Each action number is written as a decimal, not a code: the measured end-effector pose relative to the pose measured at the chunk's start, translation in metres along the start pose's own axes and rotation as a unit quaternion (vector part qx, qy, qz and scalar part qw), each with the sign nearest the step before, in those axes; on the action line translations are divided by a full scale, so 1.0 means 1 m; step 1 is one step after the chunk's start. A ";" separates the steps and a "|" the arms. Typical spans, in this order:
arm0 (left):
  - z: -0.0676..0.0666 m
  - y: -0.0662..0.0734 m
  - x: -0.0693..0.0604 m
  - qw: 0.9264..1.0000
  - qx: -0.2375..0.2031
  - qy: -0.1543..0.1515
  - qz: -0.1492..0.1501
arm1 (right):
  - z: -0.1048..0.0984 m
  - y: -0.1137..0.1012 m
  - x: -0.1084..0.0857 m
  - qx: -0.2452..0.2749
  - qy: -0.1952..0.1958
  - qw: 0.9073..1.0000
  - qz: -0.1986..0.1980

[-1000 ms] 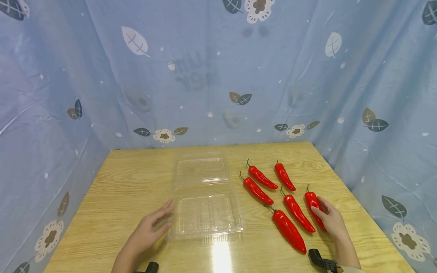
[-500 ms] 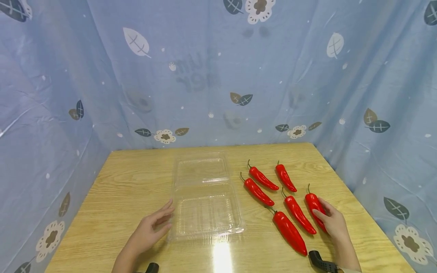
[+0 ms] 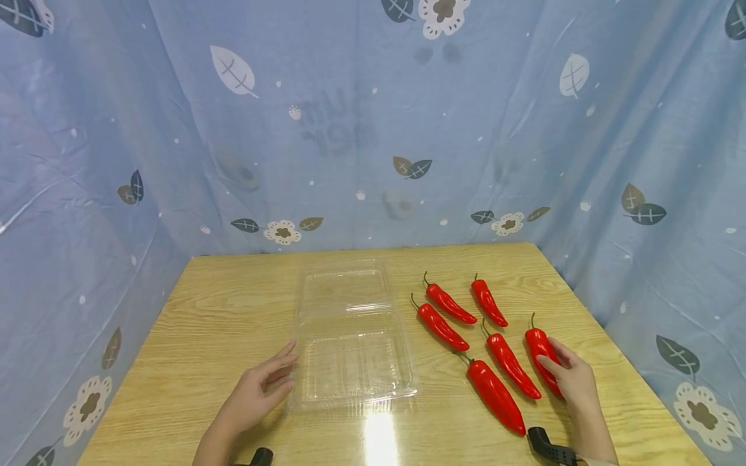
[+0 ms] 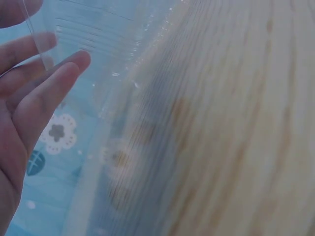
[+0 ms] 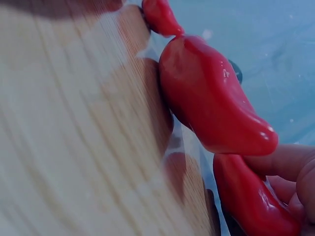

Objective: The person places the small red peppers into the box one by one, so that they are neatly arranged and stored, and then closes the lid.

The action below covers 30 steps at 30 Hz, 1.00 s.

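Here, right hand [image 3: 574, 382]: it pinches a red pepper, with the thumb on the left side and the fingers on the right.
Held pepper [image 3: 537, 345]: it is the one farthest right on the table [image 3: 204, 310], with its stem pointing away from the person. I cannot tell if it is lifted a bit.
Left hand [image 3: 256, 391]: it is at the left edge of the box, with the fingers loose and a bit spread. The tips look to touch the clear rim, but I cannot tell if they press on it.
Box [image 3: 352, 366]: it is clear and lies open, left of all the peppers. The near half has lines on its floor; the far half [image 3: 344, 288] lies flat behind it.
Close peppers: a long one [image 3: 513, 366] lies just left of the held one, and a fat one [image 3: 495, 396] lies nearest the person.
Far peppers: one [image 3: 441, 327] is near the box, one [image 3: 451, 304] is just behind it, and one [image 3: 488, 302] is to the right.
Wrists: a black part [image 3: 550, 446] sits by the right one, and another [image 3: 260, 457] by the left.
Cloth [image 3: 326, 77]: it is blue, with leaves and flowers, behind the table and at both sides.
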State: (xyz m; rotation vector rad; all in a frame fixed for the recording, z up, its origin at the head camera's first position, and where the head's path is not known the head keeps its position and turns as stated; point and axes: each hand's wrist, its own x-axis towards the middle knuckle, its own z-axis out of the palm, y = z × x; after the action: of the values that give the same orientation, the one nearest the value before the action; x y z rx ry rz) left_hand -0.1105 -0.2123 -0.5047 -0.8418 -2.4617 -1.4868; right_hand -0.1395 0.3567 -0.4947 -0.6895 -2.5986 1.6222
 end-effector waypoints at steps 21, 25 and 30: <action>0.000 0.001 0.001 1.000 0.020 0.002 -0.008 | -0.001 -0.011 -0.011 0.016 0.015 0.999 0.024; 0.001 0.001 0.001 1.000 0.019 0.001 -0.008 | -0.002 -0.015 -0.015 0.031 0.011 0.999 0.022; 0.000 0.002 0.000 1.000 0.014 0.002 -0.009 | -0.003 -0.021 -0.021 0.031 0.007 0.999 0.017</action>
State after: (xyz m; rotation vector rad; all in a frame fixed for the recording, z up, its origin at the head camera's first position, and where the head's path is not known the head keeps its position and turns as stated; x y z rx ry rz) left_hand -0.1098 -0.2114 -0.5036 -0.8137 -2.4868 -1.4543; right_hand -0.1273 0.3438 -0.4701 -0.7436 -2.5290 1.6937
